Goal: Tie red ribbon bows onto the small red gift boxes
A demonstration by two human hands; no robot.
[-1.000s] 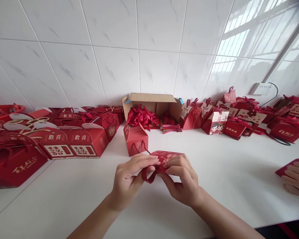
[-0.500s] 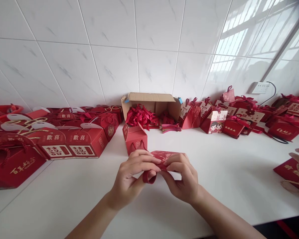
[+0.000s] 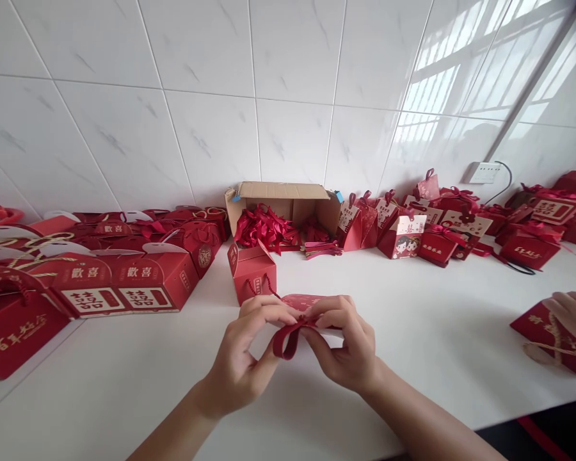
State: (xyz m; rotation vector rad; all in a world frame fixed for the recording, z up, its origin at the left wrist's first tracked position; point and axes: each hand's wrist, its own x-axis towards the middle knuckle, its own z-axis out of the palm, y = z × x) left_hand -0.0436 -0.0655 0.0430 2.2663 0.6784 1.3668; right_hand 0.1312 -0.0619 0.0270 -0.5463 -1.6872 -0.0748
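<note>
A small pink-red patterned gift box lies in front of me, partly hidden behind my fingers. From its near edge a dark red ribbon sticks out in a loop towards me. My left hand is closed, its fingertips at the base of the loop and its thumb beside the ribbon. My right hand pinches the box's near edge where the ribbon comes out, thumb below and fingers on top. Just behind my left hand stands a red box with rope handles.
An opened cardboard box of red ribbons stands by the tiled wall. Rows of red boxes fill the left, and finished-looking gift boxes the right. At the far right another person's hand touches a red box.
The ribbon loop stands out longer and more open, and my left fingers have shifted around it. The other person's hand has come down onto the red box. The view has turned slightly right.
</note>
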